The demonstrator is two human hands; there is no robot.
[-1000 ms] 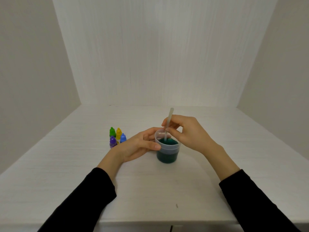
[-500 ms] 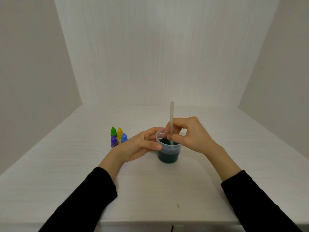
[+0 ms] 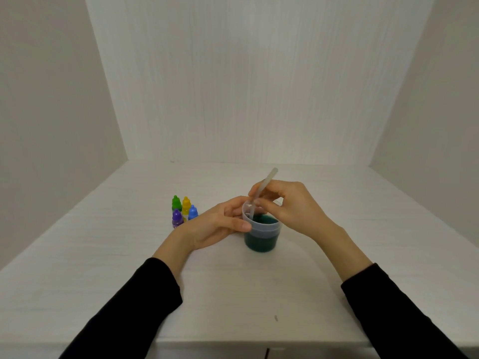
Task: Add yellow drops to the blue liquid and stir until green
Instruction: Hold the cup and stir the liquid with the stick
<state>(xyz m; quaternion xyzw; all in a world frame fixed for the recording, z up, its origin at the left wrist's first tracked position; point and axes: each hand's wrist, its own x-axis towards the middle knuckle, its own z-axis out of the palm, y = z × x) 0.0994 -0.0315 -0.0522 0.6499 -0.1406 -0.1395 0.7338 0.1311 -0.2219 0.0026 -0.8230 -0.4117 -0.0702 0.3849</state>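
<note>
A clear plastic cup (image 3: 261,235) stands mid-table, holding dark green liquid (image 3: 262,219). My left hand (image 3: 215,226) wraps around the cup's left side, thumb on the rim. My right hand (image 3: 290,206) pinches a translucent stirring stick (image 3: 261,189) above the cup. The stick leans to the upper right, its lower end dipped in the liquid at the cup's left side. The yellow dropper bottle (image 3: 186,204) stands capped among the small bottles left of the cup.
A green bottle (image 3: 176,202), a purple bottle (image 3: 177,218) and a blue bottle (image 3: 192,211) cluster with the yellow one. White walls enclose the table (image 3: 259,294) at the back and both sides. The front edge lies near my sleeves.
The stick has swung from upright to leaning upper right, with its lower end moved to the cup's left side. My left hand stays on the cup.
</note>
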